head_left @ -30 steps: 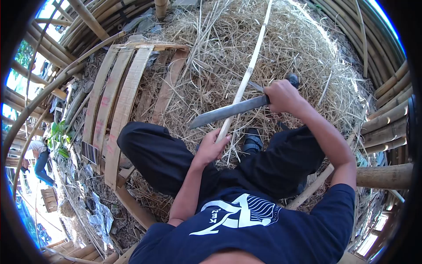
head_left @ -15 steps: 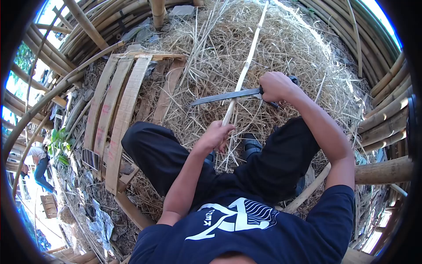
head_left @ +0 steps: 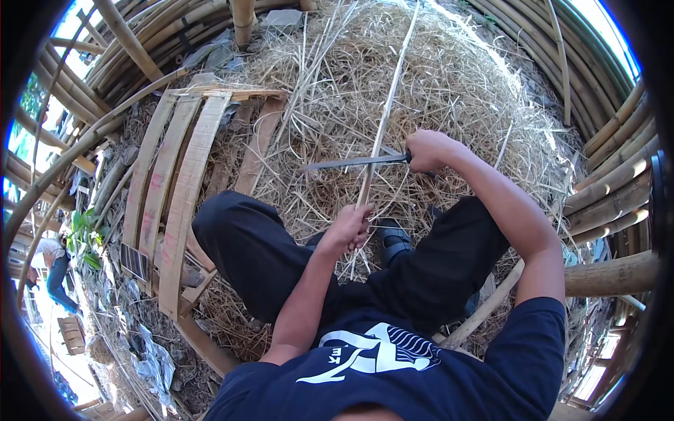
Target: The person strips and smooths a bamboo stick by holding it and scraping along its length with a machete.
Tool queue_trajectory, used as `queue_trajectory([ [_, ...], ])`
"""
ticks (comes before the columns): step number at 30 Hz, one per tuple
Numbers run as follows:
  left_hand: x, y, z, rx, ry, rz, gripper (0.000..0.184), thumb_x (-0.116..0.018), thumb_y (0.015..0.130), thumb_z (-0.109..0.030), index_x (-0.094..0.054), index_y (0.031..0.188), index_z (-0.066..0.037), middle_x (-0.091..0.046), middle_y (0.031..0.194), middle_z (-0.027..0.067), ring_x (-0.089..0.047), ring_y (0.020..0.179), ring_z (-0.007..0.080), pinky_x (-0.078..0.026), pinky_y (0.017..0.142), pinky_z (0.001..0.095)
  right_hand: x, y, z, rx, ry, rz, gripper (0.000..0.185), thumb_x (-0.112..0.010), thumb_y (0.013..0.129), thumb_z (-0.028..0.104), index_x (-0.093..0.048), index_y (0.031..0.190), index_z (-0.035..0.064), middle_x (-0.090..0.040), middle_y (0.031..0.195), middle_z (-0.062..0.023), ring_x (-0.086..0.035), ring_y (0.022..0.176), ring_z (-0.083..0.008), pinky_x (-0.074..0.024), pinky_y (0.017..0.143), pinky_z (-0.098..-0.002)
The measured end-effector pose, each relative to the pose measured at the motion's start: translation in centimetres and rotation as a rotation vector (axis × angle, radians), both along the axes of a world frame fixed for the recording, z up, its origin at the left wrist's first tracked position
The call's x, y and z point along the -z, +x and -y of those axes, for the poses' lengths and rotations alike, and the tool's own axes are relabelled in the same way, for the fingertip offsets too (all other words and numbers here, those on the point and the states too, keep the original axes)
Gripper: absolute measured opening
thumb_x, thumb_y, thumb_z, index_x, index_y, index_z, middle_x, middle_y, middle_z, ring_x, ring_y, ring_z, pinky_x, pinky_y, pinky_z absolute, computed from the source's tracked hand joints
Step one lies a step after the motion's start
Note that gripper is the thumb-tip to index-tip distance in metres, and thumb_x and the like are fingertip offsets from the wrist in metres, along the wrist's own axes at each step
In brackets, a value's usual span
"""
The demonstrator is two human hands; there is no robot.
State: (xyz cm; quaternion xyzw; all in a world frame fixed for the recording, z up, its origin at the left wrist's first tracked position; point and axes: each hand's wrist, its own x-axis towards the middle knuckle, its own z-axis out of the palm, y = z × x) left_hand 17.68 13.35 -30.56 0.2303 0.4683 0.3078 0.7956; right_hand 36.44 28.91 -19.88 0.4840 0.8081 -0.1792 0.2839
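Note:
My left hand is closed around the near end of a long, thin bamboo strip in front of my knees. The strip runs away from me over the straw. In my closed right hand is the dark handle of a machete. Its long blade points left and lies across the strip, a little beyond my left hand. Part of the handle is hidden by my fingers. The blade's tip looks slightly blurred.
Cut straw and shavings cover the ground. A wooden slatted pallet lies to my left, with bamboo poles stacked at the right. Another person bends over at the far left. A thicker pole lies beside my right leg.
My right hand and the machete have come a little closer to my body along the strip. The left hand, still gripping the strip, has shifted slightly toward me. The view has moved a little.

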Motion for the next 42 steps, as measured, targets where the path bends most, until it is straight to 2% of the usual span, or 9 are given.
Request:
queue_trajectory([
  [14,2.9,-1.2,-1.7,-0.075,0.073,-0.197,0.036,-0.053,0.098,-0.030,-0.042,0.069,-0.012,-0.033,0.047,-0.0058,-0.029,0.031,0.0072,-0.021,0.032,0.0281,3.6,0.5,4.9,-0.037,0.181,-0.239,0.025,-0.063,0.066,0.020,-0.068,0.077,-0.0024,-0.066,0.072,-0.0220,-0.066,0.073,-0.0395,-0.0549,0.072,-0.0457],
  [16,4.2,-0.9,-1.8,-0.015,0.168,-0.541,0.035,-0.054,0.098,-0.028,-0.046,0.070,-0.009,-0.035,0.047,-0.0047,-0.031,0.033,0.0077,-0.023,0.033,0.0291,4.2,0.6,5.2,-0.050,0.191,-0.248,0.024,-0.063,0.064,0.018,-0.067,0.075,-0.0027,-0.065,0.071,-0.0227,-0.066,0.071,-0.0397,-0.0550,0.071,-0.0456],
  [24,2.9,-1.0,-0.6,0.011,0.461,-0.759,0.037,-0.054,0.097,-0.033,-0.053,0.072,-0.005,-0.040,0.050,-0.0034,-0.038,0.039,0.0089,-0.032,0.038,0.0307,5.1,3.4,1.4,0.317,0.274,-0.192,0.020,-0.062,0.069,0.015,-0.067,0.074,-0.0033,-0.066,0.073,-0.0230,-0.067,0.069,-0.0377,-0.0554,0.071,-0.0443],
  [28,1.9,-0.9,-0.8,-0.028,0.334,-0.588,0.038,-0.054,0.097,-0.033,-0.054,0.072,-0.004,-0.041,0.052,-0.0024,-0.039,0.045,0.0093,-0.033,0.044,0.0327,3.5,3.3,1.8,0.393,0.177,-0.257,0.025,-0.060,0.070,0.014,-0.068,0.084,-0.0049,-0.067,0.075,-0.0228,-0.067,0.071,-0.0365,-0.0559,0.072,-0.0432],
  [32,1.0,-1.2,-0.8,0.043,0.329,-0.698,0.042,-0.054,0.096,-0.035,-0.054,0.072,-0.001,-0.046,0.054,0.0013,-0.042,0.047,0.0118,-0.035,0.048,0.0342,5.3,2.1,4.7,0.042,0.203,-0.316,0.024,-0.061,0.065,0.015,-0.069,0.079,-0.0035,-0.065,0.071,-0.0235,-0.066,0.069,-0.0386,-0.0554,0.071,-0.0448],
  [34,0.5,-1.0,-0.3,0.057,0.371,-0.806,0.042,-0.053,0.094,-0.036,-0.063,0.084,0.004,-0.061,0.063,0.0169,-0.061,0.059,0.0313,-0.045,0.059,0.0434,5.0,2.1,4.4,0.025,0.190,-0.273,0.023,-0.062,0.064,0.015,-0.069,0.077,-0.0027,-0.065,0.070,-0.0229,-0.066,0.068,-0.0385,-0.0552,0.070,-0.0449],
  [36,0.4,-1.2,-0.5,0.073,0.327,-0.804,0.044,-0.053,0.094,-0.037,-0.063,0.085,0.005,-0.062,0.066,0.0209,-0.064,0.066,0.0378,-0.046,0.061,0.0453,5.7,3.0,3.1,0.104,0.168,-0.210,0.021,-0.063,0.061,0.014,-0.069,0.074,-0.0003,-0.065,0.069,-0.0216,-0.066,0.067,-0.0380,-0.0549,0.070,-0.0446],
  [39,0.7,-1.2,-0.7,0.069,0.330,-0.824,0.045,-0.053,0.094,-0.037,-0.062,0.083,0.005,-0.062,0.065,0.0211,-0.064,0.066,0.0381,-0.046,0.062,0.0456,5.8,3.5,2.7,0.090,0.293,-0.241,0.020,-0.063,0.061,0.014,-0.068,0.073,-0.0010,-0.065,0.068,-0.0220,-0.066,0.066,-0.0373,-0.0548,0.068,-0.0446],
  [42,1.6,-1.3,-0.5,-0.009,0.414,-0.828,0.045,-0.054,0.095,-0.035,-0.055,0.071,0.002,-0.050,0.050,0.0084,-0.051,0.044,0.0204,-0.038,0.046,0.0387,5.8,3.3,3.4,0.121,0.262,-0.238,0.021,-0.061,0.062,0.014,-0.068,0.073,-0.0020,-0.064,0.066,-0.0226,-0.065,0.066,-0.0376,-0.0548,0.068,-0.0448],
])
